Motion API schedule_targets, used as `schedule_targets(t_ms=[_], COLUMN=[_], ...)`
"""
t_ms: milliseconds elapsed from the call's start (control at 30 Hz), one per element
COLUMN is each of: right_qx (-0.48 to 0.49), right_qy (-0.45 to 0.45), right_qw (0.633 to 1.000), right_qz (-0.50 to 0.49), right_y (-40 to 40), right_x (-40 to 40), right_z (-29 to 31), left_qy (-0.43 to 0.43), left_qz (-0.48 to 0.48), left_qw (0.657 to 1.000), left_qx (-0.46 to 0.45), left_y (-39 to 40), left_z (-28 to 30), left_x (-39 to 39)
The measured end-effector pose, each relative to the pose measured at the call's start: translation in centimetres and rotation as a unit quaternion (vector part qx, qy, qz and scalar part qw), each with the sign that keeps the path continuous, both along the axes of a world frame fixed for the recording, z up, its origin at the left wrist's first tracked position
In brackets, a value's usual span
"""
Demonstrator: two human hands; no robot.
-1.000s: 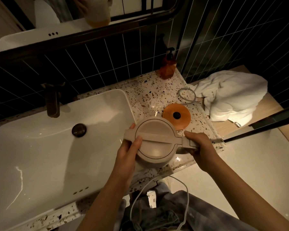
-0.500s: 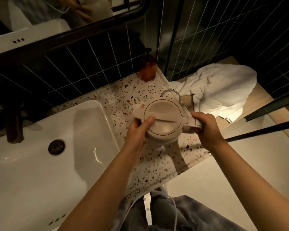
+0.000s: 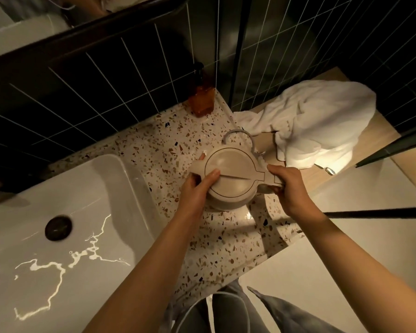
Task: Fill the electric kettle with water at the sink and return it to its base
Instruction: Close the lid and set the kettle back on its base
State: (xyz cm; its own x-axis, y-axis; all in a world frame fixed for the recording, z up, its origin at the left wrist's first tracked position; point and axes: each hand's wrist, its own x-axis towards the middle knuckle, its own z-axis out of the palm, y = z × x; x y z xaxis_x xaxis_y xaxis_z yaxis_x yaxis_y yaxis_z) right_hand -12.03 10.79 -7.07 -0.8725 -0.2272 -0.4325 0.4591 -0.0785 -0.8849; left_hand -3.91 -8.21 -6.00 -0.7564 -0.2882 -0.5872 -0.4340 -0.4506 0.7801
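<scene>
The kettle [image 3: 229, 176] is held level over the counter [image 3: 159, 143], right of the sink [image 3: 120, 186], lid shut so nothing spills. The handle is gripped in the right hand [image 3: 289, 188] to carry the weight; the left hand [image 3: 197, 188] is pressed against the spout side for steadiness. The base is hidden, presumably beneath, by the cord [image 3: 238, 134].
</scene>
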Motion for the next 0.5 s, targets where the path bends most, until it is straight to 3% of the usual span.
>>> schedule_targets(t_ms=[500], right_qx=[-0.026], right_qy=[-0.01], right_qw=[0.999], right_qz=[-0.046], right_y=[-0.6], right_x=[-1.7], right_z=[-0.3], left_qy=[0.01], left_qz=[-0.017], left_qw=[1.0], left_qx=[-0.003], left_y=[-0.4], left_z=[-0.4], left_x=[-2.7])
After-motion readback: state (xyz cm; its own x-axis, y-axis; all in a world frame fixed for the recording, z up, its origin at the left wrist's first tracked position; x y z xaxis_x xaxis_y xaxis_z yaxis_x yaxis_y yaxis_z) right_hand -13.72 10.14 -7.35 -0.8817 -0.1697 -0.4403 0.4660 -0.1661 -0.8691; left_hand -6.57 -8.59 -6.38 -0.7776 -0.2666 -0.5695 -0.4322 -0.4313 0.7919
